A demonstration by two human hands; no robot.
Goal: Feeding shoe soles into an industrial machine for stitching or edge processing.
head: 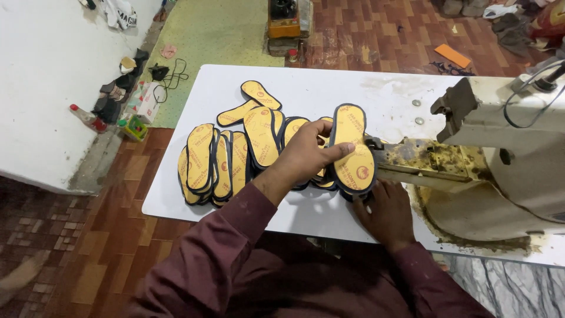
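Left hand (306, 154) part-closed, fingers flat across a yellow, dark-edged insole (352, 147) held upright at the arm of the sewing machine (506, 153). Right hand (385, 213) below, fingers spread, touching the insole's lower end. More insoles (215, 162) overlapped in a pile on the white worktop (329, 88), just left of the hands; small green-yellow box (135, 127) on floor by wall.
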